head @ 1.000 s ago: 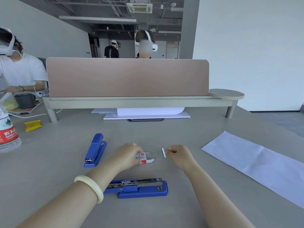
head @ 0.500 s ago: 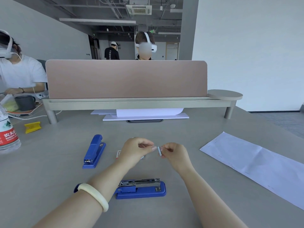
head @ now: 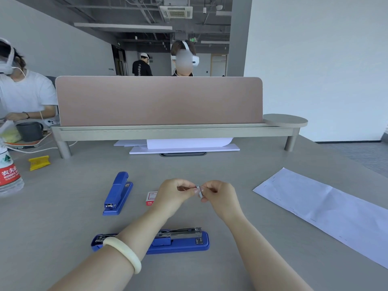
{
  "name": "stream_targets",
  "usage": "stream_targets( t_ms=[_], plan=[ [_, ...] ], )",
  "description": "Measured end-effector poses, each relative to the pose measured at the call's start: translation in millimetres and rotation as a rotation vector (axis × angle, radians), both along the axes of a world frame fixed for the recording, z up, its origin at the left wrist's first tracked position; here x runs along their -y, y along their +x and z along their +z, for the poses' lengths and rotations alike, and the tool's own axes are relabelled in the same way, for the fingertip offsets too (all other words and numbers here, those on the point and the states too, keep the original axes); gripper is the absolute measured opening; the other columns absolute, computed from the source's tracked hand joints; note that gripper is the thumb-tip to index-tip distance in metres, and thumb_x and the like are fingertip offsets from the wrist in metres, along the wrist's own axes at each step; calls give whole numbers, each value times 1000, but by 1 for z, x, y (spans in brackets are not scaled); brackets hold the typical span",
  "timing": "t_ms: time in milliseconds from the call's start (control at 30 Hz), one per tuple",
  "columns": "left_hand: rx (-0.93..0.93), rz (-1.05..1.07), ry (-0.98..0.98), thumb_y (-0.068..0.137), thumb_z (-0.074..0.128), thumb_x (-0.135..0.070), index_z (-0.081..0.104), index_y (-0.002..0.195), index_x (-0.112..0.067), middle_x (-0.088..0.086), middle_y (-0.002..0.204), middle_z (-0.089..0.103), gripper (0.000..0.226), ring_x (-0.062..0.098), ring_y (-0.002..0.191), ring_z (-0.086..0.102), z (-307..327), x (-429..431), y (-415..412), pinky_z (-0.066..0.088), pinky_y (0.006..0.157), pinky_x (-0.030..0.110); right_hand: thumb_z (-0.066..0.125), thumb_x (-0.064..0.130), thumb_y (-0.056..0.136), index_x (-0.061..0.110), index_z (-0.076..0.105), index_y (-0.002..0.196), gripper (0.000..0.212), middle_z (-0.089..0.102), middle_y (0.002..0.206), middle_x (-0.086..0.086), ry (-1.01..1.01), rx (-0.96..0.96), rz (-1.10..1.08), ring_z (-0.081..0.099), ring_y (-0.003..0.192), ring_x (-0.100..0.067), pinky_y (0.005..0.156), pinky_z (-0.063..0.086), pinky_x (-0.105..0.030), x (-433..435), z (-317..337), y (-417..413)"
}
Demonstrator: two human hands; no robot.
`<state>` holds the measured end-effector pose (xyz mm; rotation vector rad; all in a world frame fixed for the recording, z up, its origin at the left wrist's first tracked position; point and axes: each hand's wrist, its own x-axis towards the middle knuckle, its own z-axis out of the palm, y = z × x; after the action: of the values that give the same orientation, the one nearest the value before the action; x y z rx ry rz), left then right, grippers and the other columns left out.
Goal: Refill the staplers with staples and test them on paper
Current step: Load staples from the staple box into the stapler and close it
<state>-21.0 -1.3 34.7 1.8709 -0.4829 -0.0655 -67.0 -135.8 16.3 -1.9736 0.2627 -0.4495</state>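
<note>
Now left hand (head: 173, 195) and right hand (head: 220, 196) pinch the strip (head: 199, 191); bent too hard, it could snap and scatter past the open stapler (head: 182, 242) by the desk's (head: 189, 274) near edge.

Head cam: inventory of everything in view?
table: 1, grey, underneath all
divider: 1, pink-tan, across table
closed stapler: 1, blue, left-centre
open stapler: 1, blue, nearest camera
staples: 1 strip, silver, between hands
staple box: 1, white-red, centre
sheet: 1, white, right
paper stack: 1, white, below divider
bottle: 1, clear, far left
mug: 1, dark grey, far left
block: 1, yellow, left
people: 3, background
bracelet: 1, cream, left wrist
left hand: pinches staples
right hand: pinches staples
</note>
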Motion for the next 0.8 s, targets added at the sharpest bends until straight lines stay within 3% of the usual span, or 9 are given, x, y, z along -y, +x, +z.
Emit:
stream_targets(
  t_ms=[100, 200, 300, 367, 433, 500, 633, 700, 800],
  plan=[
    [-3, 4, -7, 76, 74, -17, 72, 73, -19, -6, 57, 58, 5, 10, 54, 47, 3, -2, -2, 41, 55, 22, 56, 13, 90, 10, 69, 79, 17, 65, 65, 1, 65, 8, 37, 62, 57, -2, 50, 38, -3, -2, 3, -2],
    [3, 17, -6, 77, 74, -17, 71, 75, -17, 4, 68, 63, 3, 14, 62, 52, 9, -9, -5, 42, 50, 13, 53, 14, 92, 6, 70, 90, 19, 69, 75, 0, 121, 12, 26, 60, 51, 6, 52, 40, -2, 1, 6, -6],
    [76, 13, 102, 78, 72, -19, 73, 82, -15, 1, 78, 69, 6, 7, 67, 58, 17, -26, -8, 41, 51, 4, 55, 17, 91, 17, 69, 86, 16, 70, 84, -1, 49, -72, -16, 62, 64, -6, 64, 46, -14, 13, 2, -16],
    [124, 6, 177, 77, 73, -19, 71, 76, -19, -8, 73, 68, 2, -2, 63, 58, 20, -40, -11, 41, 52, 2, 58, 21, 89, 17, 70, 84, 14, 71, 90, -2, -94, -184, 37, 60, 75, -12, 69, 45, -22, 21, -4, -28],
    [182, -9, 253, 76, 72, -18, 66, 67, -26, -13, 67, 65, 13, -7, 60, 58, 23, -52, -19, 42, 56, 3, 60, 23, 89, 17, 72, 90, 14, 70, 92, 3, -217, -251, 145, 59, 82, -10, 71, 43, -18, 26, -8, -42],
    [226, -55, 337, 75, 72, -17, 63, 65, -29, -12, 70, 66, 18, -2, 65, 60, 22, -59, -27, 48, 66, 12, 60, 22, 89, 20, 72, 95, 13, 63, 93, 10, -253, -269, 253, 59, 87, -7, 76, 42, -14, 27, -8, -53],
    [419, -162, 617, 76, 68, -24, 69, 79, -21, -7, 84, 67, 4, 9, 83, 63, 24, -58, -45, 49, 78, 22, 70, 41, 77, 35, 67, 105, 28, 53, 107, 14, -241, -330, 389, 52, 105, -7, 88, 40, -14, 26, -8, -67],
    [509, -186, 711, 77, 66, -28, 69, 84, -21, -9, 87, 65, 10, 11, 89, 62, 26, -53, -50, 46, 79, 23, 71, 56, 61, 50, 62, 97, 38, 50, 109, 17, -339, -346, 404, 40, 116, -10, 101, 32, -24, 23, -10, -70],
    [590, -234, 806, 81, 61, -28, 67, 92, -19, -6, 99, 66, 15, 14, 97, 59, 28, -44, -54, 32, 76, 19, 73, 49, 62, 53, 59, 84, 26, 48, 108, 18, -441, -293, 397, 34, 116, -9, 99, 21, -25, 16, -13, -70]
  ],
)
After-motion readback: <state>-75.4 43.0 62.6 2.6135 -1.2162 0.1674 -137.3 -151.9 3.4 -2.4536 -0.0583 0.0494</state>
